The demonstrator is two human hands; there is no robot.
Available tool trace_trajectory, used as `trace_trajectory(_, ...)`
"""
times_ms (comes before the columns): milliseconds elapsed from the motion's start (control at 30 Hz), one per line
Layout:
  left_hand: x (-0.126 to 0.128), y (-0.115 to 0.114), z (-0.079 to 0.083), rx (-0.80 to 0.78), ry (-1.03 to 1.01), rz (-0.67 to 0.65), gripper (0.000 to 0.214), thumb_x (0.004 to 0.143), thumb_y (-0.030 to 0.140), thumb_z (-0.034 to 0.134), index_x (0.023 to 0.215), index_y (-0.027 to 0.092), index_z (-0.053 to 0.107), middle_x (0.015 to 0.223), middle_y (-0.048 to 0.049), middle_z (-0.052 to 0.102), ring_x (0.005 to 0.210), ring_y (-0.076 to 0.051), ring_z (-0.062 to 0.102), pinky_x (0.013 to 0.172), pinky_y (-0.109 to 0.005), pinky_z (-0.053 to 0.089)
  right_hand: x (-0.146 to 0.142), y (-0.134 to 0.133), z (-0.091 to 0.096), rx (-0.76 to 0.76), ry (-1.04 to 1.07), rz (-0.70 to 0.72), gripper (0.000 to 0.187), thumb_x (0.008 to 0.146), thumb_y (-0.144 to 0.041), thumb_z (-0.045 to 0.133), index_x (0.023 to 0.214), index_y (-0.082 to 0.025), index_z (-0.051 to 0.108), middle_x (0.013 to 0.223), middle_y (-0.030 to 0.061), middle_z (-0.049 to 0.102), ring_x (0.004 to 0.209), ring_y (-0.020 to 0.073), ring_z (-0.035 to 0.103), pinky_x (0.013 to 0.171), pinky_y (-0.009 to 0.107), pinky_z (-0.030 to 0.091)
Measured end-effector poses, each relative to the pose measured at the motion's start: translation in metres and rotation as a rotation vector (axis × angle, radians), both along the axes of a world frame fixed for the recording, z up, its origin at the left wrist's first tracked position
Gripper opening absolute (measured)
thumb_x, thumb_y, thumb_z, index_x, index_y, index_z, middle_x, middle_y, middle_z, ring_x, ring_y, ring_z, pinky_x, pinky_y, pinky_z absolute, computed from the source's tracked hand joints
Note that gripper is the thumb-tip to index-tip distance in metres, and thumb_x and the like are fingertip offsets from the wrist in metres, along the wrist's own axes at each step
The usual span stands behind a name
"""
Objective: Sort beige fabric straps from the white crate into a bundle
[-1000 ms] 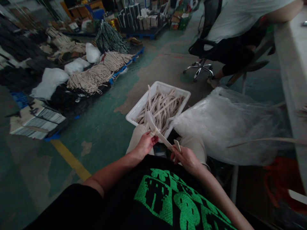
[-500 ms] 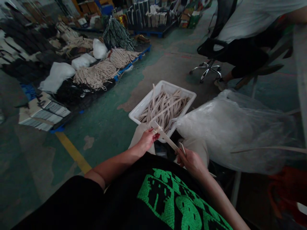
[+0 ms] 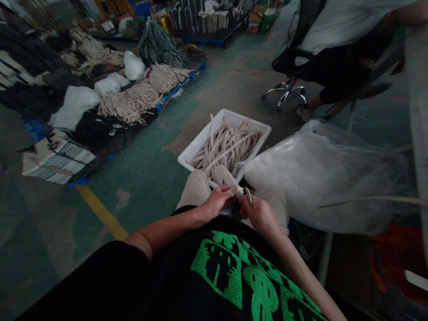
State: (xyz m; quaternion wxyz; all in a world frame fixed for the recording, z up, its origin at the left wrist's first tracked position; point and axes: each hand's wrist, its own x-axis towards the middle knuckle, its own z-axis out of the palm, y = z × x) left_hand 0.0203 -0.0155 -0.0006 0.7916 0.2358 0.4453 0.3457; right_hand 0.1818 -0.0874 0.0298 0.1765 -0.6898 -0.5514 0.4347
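Flat beige woven strap (image 3: 226, 177) between both hands' fingertips.

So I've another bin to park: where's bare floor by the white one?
Bare green floor lies left of the white plastic bin of beige straps, toward the yellow line. Its right is crowded by the clear plastic bag.

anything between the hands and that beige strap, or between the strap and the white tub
Nothing visible. The left hand and right hand both grip the strap over the lap, and the white tub sits just beyond it, open on top. The plastic bag lies to the right of both.
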Motion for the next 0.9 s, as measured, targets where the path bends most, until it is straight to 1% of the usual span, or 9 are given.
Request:
trace_trajectory(200,-0.003,0.005,0.000,-0.057,-0.013,0.043,0.045,0.045,0.036,0.097,0.077,0.014,0.073,0.074,-0.0031,0.072,0.067,-0.013,0.063,0.068,-0.025,0.050,0.008,-0.005,-0.010,0.007,0.216,0.055,0.044,0.094,-0.060,0.039,0.086,-0.023,0.063,0.074,0.0043,0.074,0.064,0.0202,0.071,0.061,0.029,0.052)
trace_trajectory(300,-0.003,0.001,-0.004,-0.039,-0.015,-0.015,0.043,0.051,0.036,0.095,0.078,0.012,0.073,0.075,-0.0049,0.071,0.068,-0.013,0.064,0.069,-0.026,0.050,0.003,-0.006,-0.011,-0.017,0.232,0.012,0.044,0.094,-0.060,0.039,0.086,-0.023,0.062,0.067,0.0032,0.071,0.059,0.0204,0.070,0.057,0.029,0.052)
trace_trajectory(433,0.005,-0.011,-0.003,0.036,-0.061,-0.122,0.041,0.058,0.042,0.092,0.074,0.010,0.072,0.067,-0.0037,0.067,0.061,-0.013,0.060,0.066,-0.027,0.048,-0.005,0.006,-0.006,0.059,0.295,-0.063,0.046,0.092,-0.062,0.042,0.076,-0.023,0.060,0.068,0.0055,0.072,0.060,0.0201,0.069,0.059,0.029,0.053)
trace_trajectory(533,0.000,-0.004,0.004,0.000,-0.057,-0.062,0.038,0.059,0.038,0.092,0.079,0.011,0.073,0.074,-0.0042,0.070,0.065,-0.012,0.062,0.068,-0.026,0.049,0.011,0.013,-0.007,0.113,0.411,-0.210,0.047,0.089,-0.064,0.047,0.084,-0.020,0.065,0.078,0.0079,0.075,0.066,0.0211,0.071,0.061,0.030,0.055)
trace_trajectory(600,-0.009,0.005,0.010,-0.082,-0.062,-0.041,0.035,0.061,0.034,0.092,0.081,0.013,0.072,0.080,-0.0053,0.072,0.069,-0.013,0.064,0.071,-0.026,0.051,0.027,0.013,-0.011,0.166,0.411,-0.372,0.050,0.088,-0.065,0.048,0.091,-0.018,0.068,0.078,0.0075,0.075,0.059,0.0184,0.067,0.057,0.029,0.054)
trace_trajectory(667,-0.017,0.011,0.013,-0.149,-0.067,-0.095,0.034,0.064,0.035,0.090,0.081,0.014,0.071,0.078,-0.0059,0.072,0.068,-0.014,0.066,0.068,-0.027,0.052,0.036,0.011,-0.015,0.243,0.336,-0.459,0.050,0.088,-0.063,0.050,0.092,-0.018,0.070,0.071,0.0047,0.072,0.048,0.0139,0.058,0.051,0.028,0.050)
trace_trajectory(733,-0.022,0.012,0.014,-0.161,-0.057,-0.165,0.035,0.064,0.038,0.090,0.081,0.014,0.070,0.073,-0.0050,0.071,0.064,-0.014,0.065,0.063,-0.026,0.052,0.035,0.010,-0.017,0.346,0.258,-0.404,0.042,0.087,-0.057,0.056,0.091,-0.019,0.073,0.069,0.0031,0.070,0.049,0.0140,0.057,0.053,0.028,0.050)
trace_trajectory(833,-0.022,0.005,0.015,-0.155,-0.040,-0.282,0.041,0.060,0.043,0.091,0.081,0.014,0.070,0.066,-0.0028,0.069,0.056,-0.013,0.063,0.059,-0.025,0.051,0.017,0.012,-0.016,0.501,0.198,-0.196,0.029,0.086,-0.044,0.062,0.098,-0.022,0.077,0.085,0.0052,0.076,0.074,0.0198,0.069,0.070,0.030,0.055)
trace_trajectory(900,-0.021,-0.002,0.016,-0.161,-0.044,-0.388,0.046,0.056,0.045,0.093,0.081,0.014,0.070,0.066,-0.0024,0.069,0.054,-0.013,0.062,0.058,-0.025,0.051,0.005,0.015,-0.016,0.544,0.155,-0.065,0.028,0.087,-0.034,0.060,0.107,-0.025,0.077,0.094,0.0059,0.077,0.084,0.0205,0.070,0.075,0.030,0.054)
